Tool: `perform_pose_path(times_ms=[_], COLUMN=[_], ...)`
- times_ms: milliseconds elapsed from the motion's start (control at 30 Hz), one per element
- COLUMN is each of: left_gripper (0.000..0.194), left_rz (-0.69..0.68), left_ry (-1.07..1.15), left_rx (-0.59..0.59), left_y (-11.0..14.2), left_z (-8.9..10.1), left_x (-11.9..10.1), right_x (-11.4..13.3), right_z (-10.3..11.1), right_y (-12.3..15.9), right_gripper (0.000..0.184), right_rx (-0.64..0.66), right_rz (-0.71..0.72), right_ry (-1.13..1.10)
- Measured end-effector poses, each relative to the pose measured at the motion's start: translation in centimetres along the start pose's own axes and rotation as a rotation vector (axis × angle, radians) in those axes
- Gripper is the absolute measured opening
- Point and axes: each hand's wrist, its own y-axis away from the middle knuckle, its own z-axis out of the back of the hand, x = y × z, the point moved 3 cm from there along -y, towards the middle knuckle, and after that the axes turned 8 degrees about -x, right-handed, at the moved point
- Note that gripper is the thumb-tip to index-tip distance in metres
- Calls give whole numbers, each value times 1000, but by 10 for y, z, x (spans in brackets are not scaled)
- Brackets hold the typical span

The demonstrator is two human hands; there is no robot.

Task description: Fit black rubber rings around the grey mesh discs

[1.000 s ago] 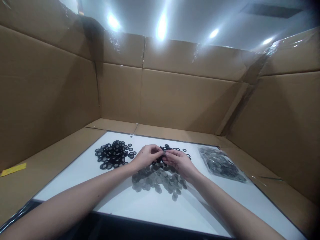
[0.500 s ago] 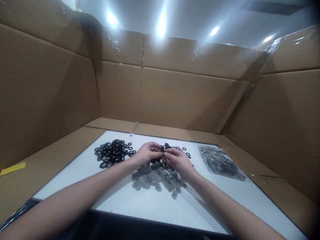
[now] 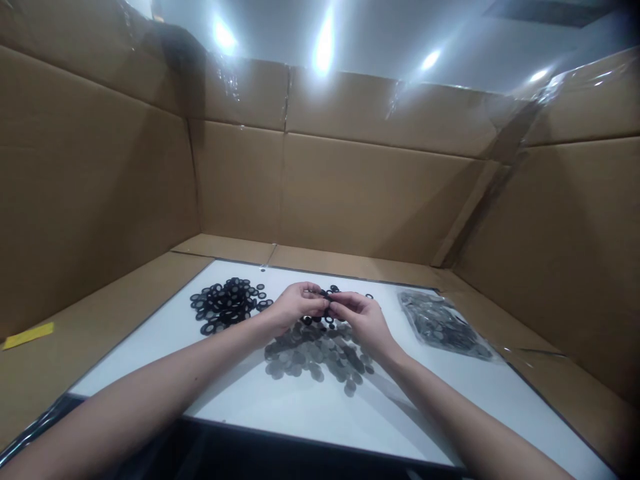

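Both forearms reach in over the near edge of a white-topped counter (image 3: 150, 373), and the left hand (image 3: 299, 301) and right hand (image 3: 363, 319) meet around the middle of it. The fingers (image 3: 345, 300) on both hands are bunched up close, tips together, pinching what looks like a small black ring (image 3: 328, 310), though it's mostly hidden, so it's hard to say if there's more than one in there. Right below the fingers, on the person's side, sits a wide loose spread of flat grey rings (image 3: 315, 357), with some black ones along its top edge. Just past the fingertips there's a thin scatter of black rings (image 3: 369, 296). Off to the left of the fingers, by the left wrist, is a bigger heap of black rubber-looking rings (image 3: 225, 305). Over to the right, well apart from the fingers, a clear plastic bag (image 3: 440, 327) packed with grey and black rings lies flat on the counter. Farther out, a yellow strip (image 3: 27, 335) lies on the cardboard on the left, tall taped cardboard walls (image 3: 360, 193) box everything in, and ceiling lights (image 3: 324, 40) glare overhead.
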Motion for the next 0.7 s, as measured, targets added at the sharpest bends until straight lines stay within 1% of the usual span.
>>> perform_pose_path(times_ms=[133,333,567,700], left_gripper=[46,38,38,37], left_rz=[-19,-137,-127,-117], left_ry=[64,96,63,-18], left_rx=[-32,-59,-45,-7], left_y=[0,6,8,7], left_z=[-2,-6,-5,-3], left_x=[1,1,0,-3], right_x=[7,14,13,11], right_z=[0,-4,-4,-3], right_y=[1,6,5,5], right_gripper=[27,25,27,25], right_rx=[14,-10,-29,-33], right_rz=[18,52,88,72], right_ry=[0,-16,38,55])
